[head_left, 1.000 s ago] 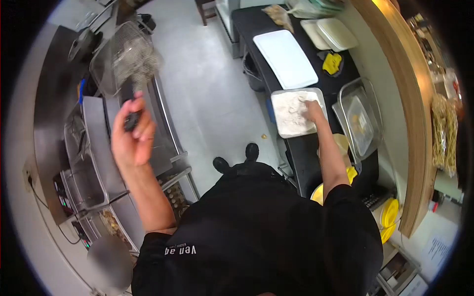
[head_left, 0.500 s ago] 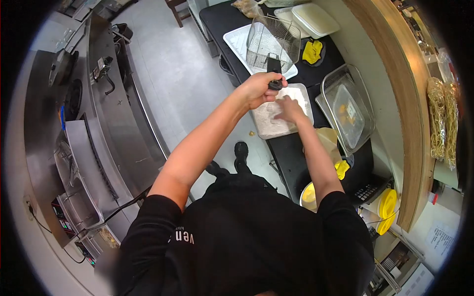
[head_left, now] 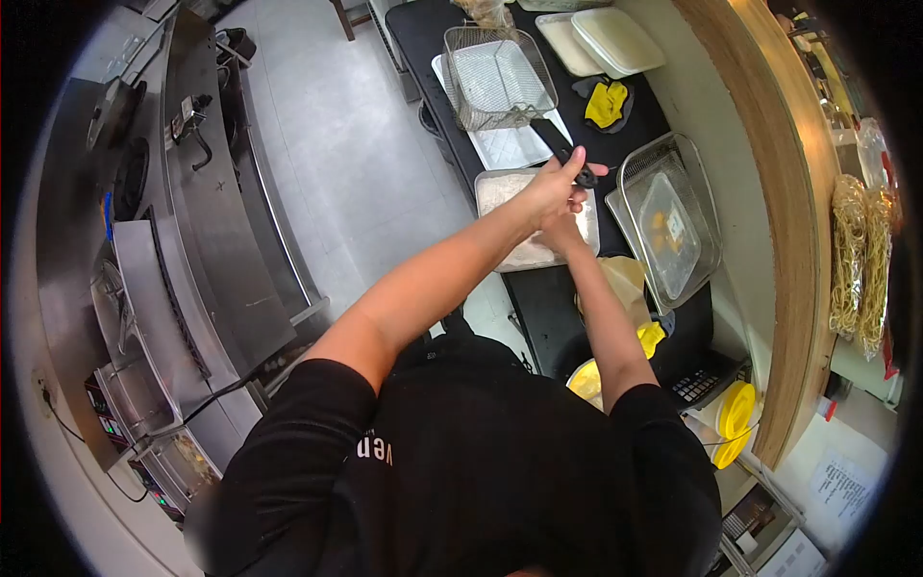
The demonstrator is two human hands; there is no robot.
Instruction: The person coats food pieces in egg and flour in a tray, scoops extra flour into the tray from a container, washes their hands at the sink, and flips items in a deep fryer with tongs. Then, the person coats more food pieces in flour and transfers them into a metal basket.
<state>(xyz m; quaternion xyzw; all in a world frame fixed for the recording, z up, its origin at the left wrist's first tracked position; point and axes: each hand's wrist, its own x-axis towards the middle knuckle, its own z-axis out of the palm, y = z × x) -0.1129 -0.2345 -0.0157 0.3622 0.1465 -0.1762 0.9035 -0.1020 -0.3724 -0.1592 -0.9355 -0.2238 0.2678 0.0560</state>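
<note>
My left hand grips the end of the black handle of a wire fryer basket. The basket stands over a white tray at the back of the black table. Below the handle, my right hand is at a clear-walled tub of white flour-like powder. My left hand crosses over it, so its fingers are hidden.
Right of the tub, another wire basket holds a clear lid. Yellow-and-black gloves, pale lidded containers and a paper bag sit nearby. A steel counter runs along the left.
The fryer basket has swung left and its handle now slants to the right. My left hand has moved right and down, now covering the fingers of my right hand.
</note>
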